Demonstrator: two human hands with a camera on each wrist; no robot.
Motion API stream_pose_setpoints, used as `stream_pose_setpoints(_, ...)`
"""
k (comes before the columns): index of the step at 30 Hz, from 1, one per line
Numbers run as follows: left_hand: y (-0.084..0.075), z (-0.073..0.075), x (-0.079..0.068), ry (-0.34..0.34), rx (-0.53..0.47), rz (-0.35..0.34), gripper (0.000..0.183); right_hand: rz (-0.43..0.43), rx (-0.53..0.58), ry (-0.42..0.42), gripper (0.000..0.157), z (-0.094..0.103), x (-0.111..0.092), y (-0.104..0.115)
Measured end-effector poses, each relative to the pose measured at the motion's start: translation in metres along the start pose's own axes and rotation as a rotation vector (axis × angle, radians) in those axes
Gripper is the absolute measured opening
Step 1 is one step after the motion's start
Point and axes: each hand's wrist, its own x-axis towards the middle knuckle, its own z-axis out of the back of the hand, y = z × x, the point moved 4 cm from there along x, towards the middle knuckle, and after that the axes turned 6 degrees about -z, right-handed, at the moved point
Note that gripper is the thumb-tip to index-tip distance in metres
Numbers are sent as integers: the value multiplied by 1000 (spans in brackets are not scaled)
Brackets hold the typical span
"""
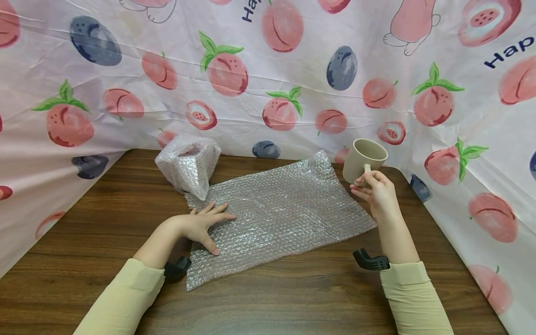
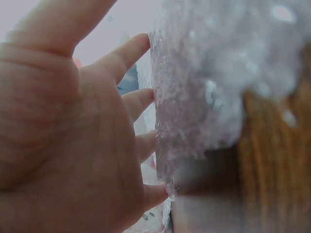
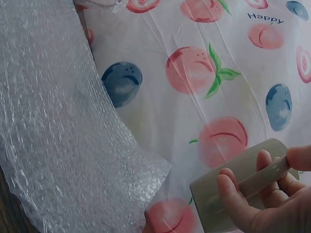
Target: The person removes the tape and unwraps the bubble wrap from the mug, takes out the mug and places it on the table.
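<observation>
The mug, its handle pinched between thumb and fingers of the right hand, lies just beyond the far right edge of the bubble wrap sheet, whose long axis runs from near left to far right. The left hand, fingers spread on the sheet's left end, is well apart from the mug. Counted from where I stand: one mug, one sheet, one bubble wrap bundle at far left, two hands.

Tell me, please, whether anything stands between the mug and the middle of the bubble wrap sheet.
Nothing visible does: the right hand holds the mug beside the sheet; the left hand touches its left part.
</observation>
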Motion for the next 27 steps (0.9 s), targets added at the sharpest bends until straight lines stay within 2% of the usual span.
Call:
stream_pose_setpoints(18,0,0,-1,-6,7,1,97,-8,-30,-135,21,27,7,-5)
stream_pose_setpoints(27,-1,-1,-1,-2,3,0,97,-20,-26,-172,20,40,12,-10)
